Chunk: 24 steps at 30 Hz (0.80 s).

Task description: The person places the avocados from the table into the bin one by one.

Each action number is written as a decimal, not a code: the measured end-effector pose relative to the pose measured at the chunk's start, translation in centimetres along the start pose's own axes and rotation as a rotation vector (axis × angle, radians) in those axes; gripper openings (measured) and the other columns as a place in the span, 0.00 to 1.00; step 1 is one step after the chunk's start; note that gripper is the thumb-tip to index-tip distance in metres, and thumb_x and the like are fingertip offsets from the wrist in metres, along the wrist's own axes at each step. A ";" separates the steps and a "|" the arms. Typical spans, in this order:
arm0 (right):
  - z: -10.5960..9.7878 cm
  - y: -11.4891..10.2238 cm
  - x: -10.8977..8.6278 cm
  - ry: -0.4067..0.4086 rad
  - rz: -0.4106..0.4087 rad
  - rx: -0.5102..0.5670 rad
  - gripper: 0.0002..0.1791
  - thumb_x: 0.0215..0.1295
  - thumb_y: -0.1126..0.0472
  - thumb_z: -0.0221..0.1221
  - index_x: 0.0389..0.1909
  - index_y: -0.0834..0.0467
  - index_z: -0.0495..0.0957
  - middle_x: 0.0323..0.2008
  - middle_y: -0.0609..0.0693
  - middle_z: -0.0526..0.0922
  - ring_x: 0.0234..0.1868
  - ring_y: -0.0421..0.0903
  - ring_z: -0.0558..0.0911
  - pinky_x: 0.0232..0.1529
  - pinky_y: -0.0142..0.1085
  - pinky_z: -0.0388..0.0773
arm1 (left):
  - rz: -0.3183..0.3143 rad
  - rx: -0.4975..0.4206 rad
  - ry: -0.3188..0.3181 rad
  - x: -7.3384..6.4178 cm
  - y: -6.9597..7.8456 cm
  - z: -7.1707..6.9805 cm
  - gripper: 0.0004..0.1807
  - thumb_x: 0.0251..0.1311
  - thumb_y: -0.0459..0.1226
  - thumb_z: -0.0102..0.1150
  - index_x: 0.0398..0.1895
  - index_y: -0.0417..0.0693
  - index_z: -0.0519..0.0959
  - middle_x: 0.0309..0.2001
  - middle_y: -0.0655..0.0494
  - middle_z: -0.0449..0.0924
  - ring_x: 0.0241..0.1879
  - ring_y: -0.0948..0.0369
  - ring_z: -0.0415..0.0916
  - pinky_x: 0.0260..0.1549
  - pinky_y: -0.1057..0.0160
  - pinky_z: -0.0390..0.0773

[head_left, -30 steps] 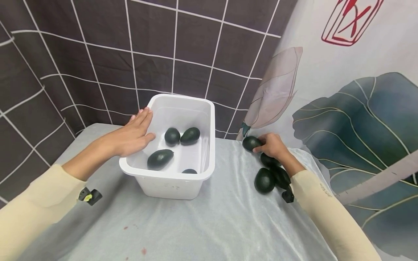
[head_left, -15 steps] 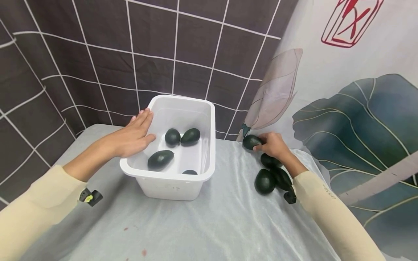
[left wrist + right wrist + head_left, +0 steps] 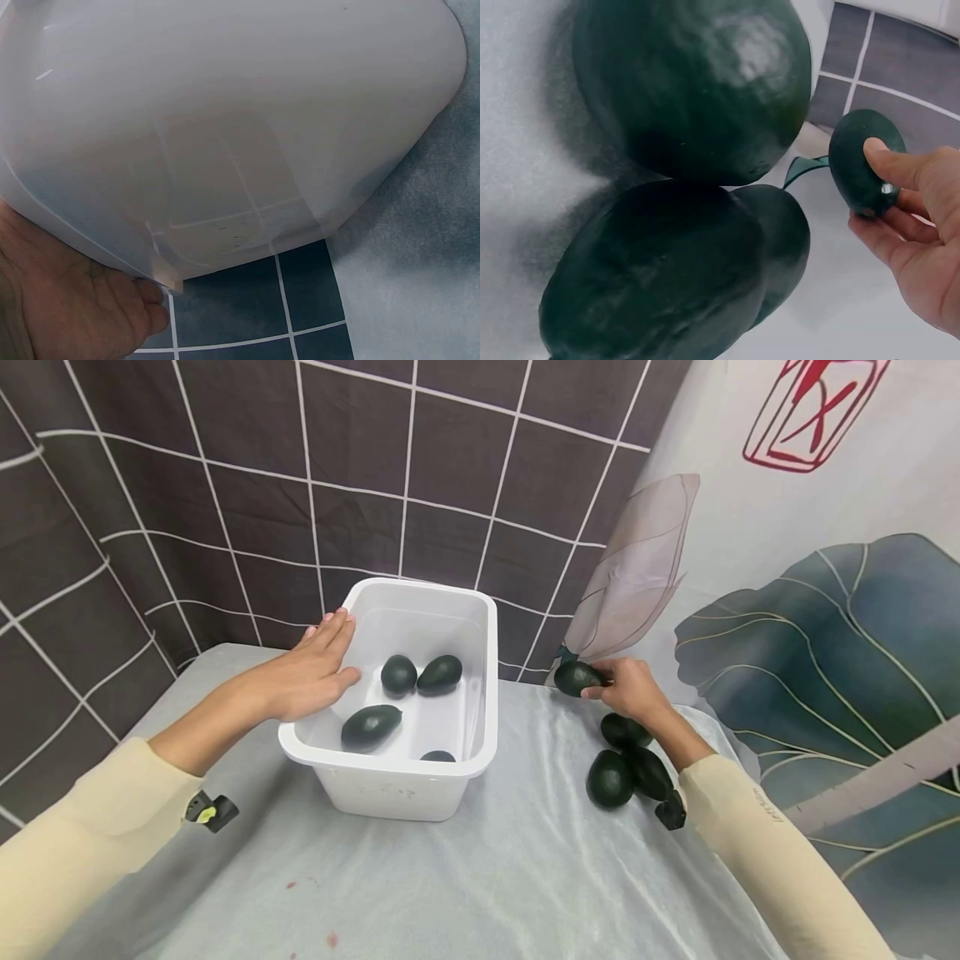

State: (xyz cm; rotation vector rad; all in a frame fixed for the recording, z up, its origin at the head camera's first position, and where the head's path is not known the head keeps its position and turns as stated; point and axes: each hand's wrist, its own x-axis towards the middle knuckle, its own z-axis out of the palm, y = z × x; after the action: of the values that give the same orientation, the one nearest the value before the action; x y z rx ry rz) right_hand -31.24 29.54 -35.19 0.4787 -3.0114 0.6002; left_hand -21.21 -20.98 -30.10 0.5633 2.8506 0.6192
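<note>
Avocado (image 3: 576, 678) was pinched by the right hand (image 3: 630, 692) at three o'clock from the white tub (image 3: 390, 792), whose nine-o'clock rim was touched by the left hand's (image 3: 315, 672) straight fingers; gentle pressure and clearance from three loose avocados (image 3: 610, 778), at five o'clock, seemed advisable.

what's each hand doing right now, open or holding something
Left hand: open, resting on the side rim of the white tub.
Right hand: closed, holding one dark green avocado.
</note>
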 end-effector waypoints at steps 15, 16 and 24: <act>-1.9 -1.7 0.1 0.062 -0.022 0.030 0.26 0.72 0.62 0.75 0.66 0.70 0.86 0.59 0.70 0.91 0.61 0.69 0.92 0.62 0.62 0.89 | 0.003 -0.010 -0.001 0.0 0.1 -0.1 0.47 0.87 0.46 0.40 0.89 0.24 0.33 0.91 0.29 0.19 0.92 0.33 0.19 0.90 0.30 0.29; -2.1 -1.9 0.1 0.068 -0.025 0.029 0.27 0.72 0.61 0.76 0.67 0.70 0.86 0.60 0.69 0.91 0.62 0.69 0.91 0.62 0.63 0.89 | 0.003 -0.010 -0.001 0.0 0.2 -0.1 0.47 0.87 0.46 0.40 0.89 0.24 0.33 0.91 0.29 0.19 0.92 0.33 0.19 0.90 0.30 0.29; -3.5 -3.2 0.2 0.109 -0.017 0.059 0.32 0.72 0.60 0.76 0.72 0.70 0.82 0.65 0.70 0.88 0.65 0.69 0.90 0.67 0.63 0.86 | 0.004 -0.010 -0.006 -0.1 0.1 0.0 0.47 0.87 0.47 0.39 0.89 0.24 0.33 0.91 0.29 0.20 0.92 0.32 0.19 0.90 0.30 0.29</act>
State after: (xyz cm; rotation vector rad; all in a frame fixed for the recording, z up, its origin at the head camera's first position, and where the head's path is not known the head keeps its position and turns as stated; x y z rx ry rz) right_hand -30.55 27.98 -30.69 0.4581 -2.8910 0.6920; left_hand -21.11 -20.87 -30.05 0.5679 2.8395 0.6314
